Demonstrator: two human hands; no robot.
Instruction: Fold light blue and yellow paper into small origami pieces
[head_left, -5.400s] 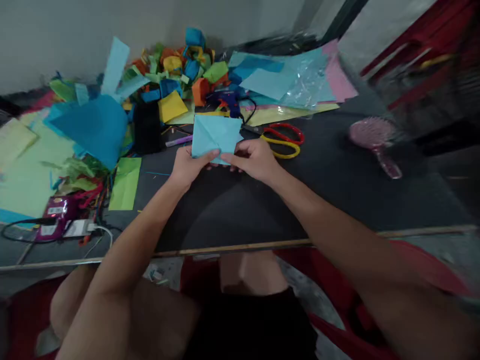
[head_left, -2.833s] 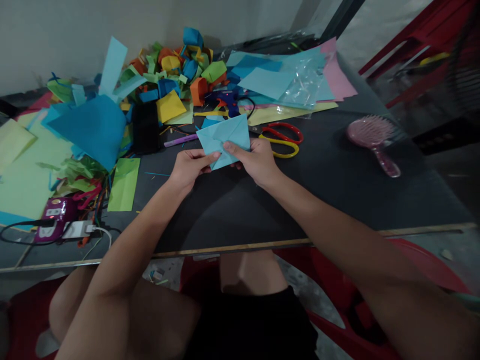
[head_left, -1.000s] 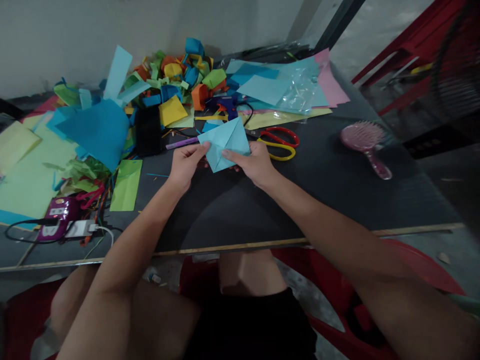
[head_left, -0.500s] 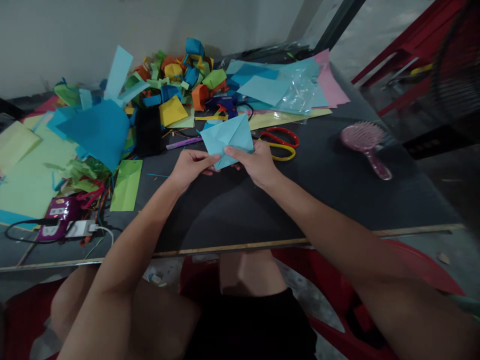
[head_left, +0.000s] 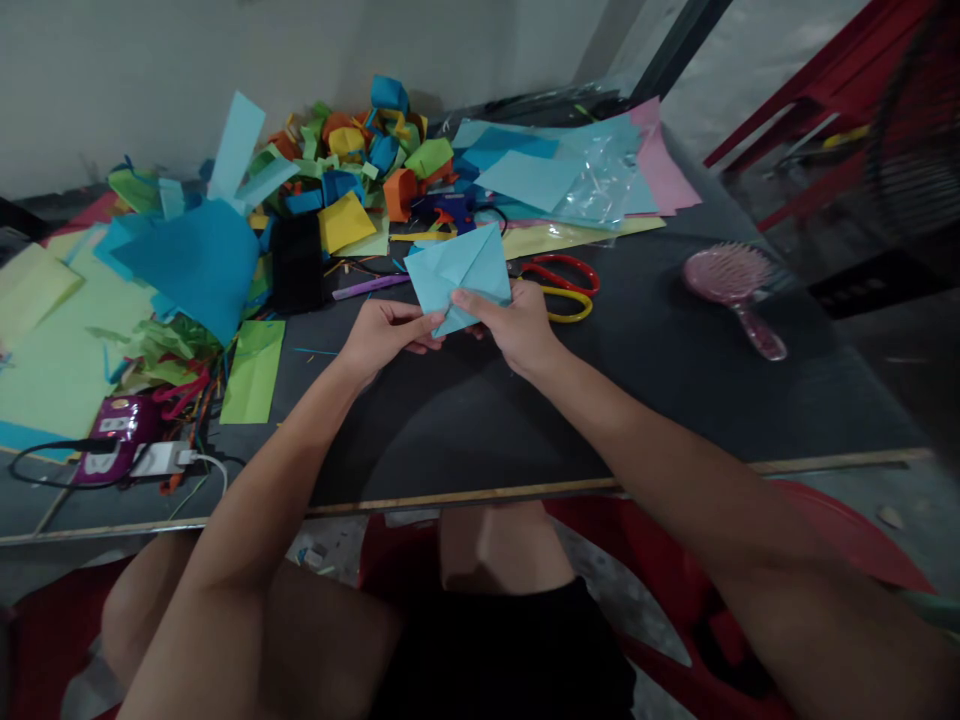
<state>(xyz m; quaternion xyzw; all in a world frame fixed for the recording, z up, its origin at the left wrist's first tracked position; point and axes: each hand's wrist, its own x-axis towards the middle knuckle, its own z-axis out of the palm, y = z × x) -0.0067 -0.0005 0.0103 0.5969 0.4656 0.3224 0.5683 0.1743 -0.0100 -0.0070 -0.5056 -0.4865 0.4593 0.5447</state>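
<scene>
A light blue folded paper [head_left: 469, 265], squarish with crossing crease lines, is held above the dark tabletop in both hands. My left hand [head_left: 382, 338] pinches its lower left corner between thumb and fingers. My right hand [head_left: 521, 325] grips the lower right side, the thumb lying flat over the folds and the fingers mostly hidden behind. Just behind the paper lie a purple pen [head_left: 369, 287] and scissors [head_left: 564, 288] with one red and one yellow handle loop; the blades are largely covered. A blue glue gun [head_left: 446, 207] rests farther back.
Coloured paper scraps [head_left: 345, 140] pile up along the wall. Paper sheets [head_left: 525, 180] with clear plastic lie at back right, a pink hairbrush [head_left: 731, 280] at right. On the left are a black phone [head_left: 296, 262], a green paper strip [head_left: 253, 372] and a purple power strip [head_left: 120, 435].
The folded paper has shifted very slightly up and to the right, with both hands still gripping it. Nothing else has visibly moved.
</scene>
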